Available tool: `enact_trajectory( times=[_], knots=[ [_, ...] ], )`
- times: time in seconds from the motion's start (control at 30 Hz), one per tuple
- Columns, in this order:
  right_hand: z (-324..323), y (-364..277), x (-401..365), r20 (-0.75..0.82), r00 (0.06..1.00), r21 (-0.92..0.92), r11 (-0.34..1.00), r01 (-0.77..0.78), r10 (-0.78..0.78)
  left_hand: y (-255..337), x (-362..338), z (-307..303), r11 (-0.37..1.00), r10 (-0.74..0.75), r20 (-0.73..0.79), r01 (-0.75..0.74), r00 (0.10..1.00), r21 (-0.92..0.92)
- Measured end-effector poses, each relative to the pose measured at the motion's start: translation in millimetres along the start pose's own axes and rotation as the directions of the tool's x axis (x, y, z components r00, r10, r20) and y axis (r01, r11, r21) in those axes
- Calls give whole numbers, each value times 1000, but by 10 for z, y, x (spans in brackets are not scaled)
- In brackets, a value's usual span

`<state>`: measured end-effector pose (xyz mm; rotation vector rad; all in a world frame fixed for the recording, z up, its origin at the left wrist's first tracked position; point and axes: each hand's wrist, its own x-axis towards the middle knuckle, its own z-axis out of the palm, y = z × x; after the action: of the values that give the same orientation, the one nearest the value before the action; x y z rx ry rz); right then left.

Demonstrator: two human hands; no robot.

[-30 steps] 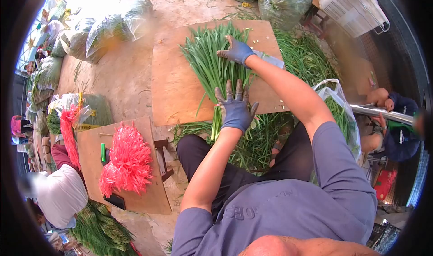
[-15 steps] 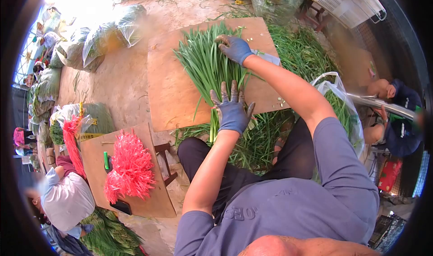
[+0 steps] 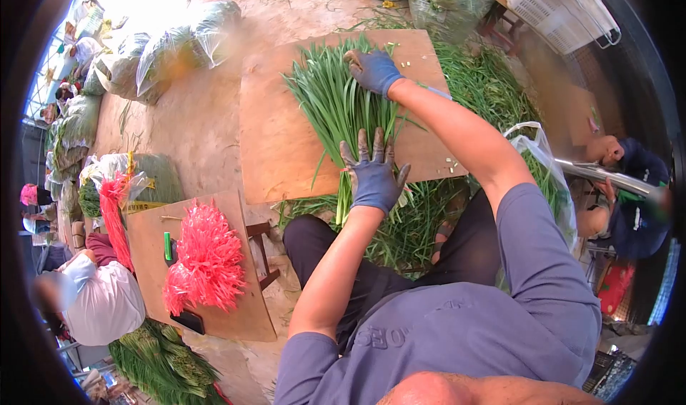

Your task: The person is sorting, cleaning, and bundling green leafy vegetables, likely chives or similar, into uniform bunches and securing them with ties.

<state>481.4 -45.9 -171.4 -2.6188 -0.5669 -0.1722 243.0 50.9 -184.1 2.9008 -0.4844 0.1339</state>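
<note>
A big bunch of long flat green leaves, which look like garlic chives (image 3: 332,101), lies fanned out on a brown board (image 3: 271,141). Its pale stems point toward me over the near edge. My left hand (image 3: 375,180), in a blue-grey glove with dirty fingertips, rests on the stem end with fingers spread and flat. Farther up, my right hand (image 3: 375,73), gloved likewise, has its fingers curled onto the leaves at the bunch's right side. A reddish band partly shows beside my left hand. Small pale stem bits are scattered on the board's right side.
Loose greens (image 3: 486,83) pile up right of the board and beneath it. At left, a second board (image 3: 153,262) carries a heap of red plastic strips (image 3: 207,258). A person (image 3: 107,301) sits beyond it. An open plastic bag (image 3: 547,162) of greens stands at my right.
The whole view has shifted slightly. Both hands stay on the bunch, the left still spread, the right fingers still curled at the leaves. The person at left has leaned a little.
</note>
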Motion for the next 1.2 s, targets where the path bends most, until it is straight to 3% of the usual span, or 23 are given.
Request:
enact_trajectory(
  times=[0.23, 0.37, 0.7, 0.83, 1.07, 1.2],
  knots=[
    [-5, -10, 83, 205, 963, 67, 979, -193, 175, -7, 5, 6, 1000, 4, -40, -5, 999, -16],
    [-135, -167, 135, 389, 881, -181, 960, -213, 269, -7, -2, 25, 1000, -4, -56, 3, 998, -30],
    [-133, -309, 102, 539, 777, -207, 945, -252, 325, -25, -19, 16, 999, -10, -55, 8, 998, -49],
    [-91, -460, -91, 357, 867, -296, 922, -249, 349, -21, -15, 1, 998, -16, -50, 13, 999, -60],
    [7, -433, -290, 164, 917, -199, 923, -330, 364, -20, -10, -8, 999, -18, -27, 17, 999, -38],
    [-87, -402, -316, 220, 899, -163, 923, -349, 379, -19, -15, -32, 998, -18, -5, 18, 1000, -52]
  ],
)
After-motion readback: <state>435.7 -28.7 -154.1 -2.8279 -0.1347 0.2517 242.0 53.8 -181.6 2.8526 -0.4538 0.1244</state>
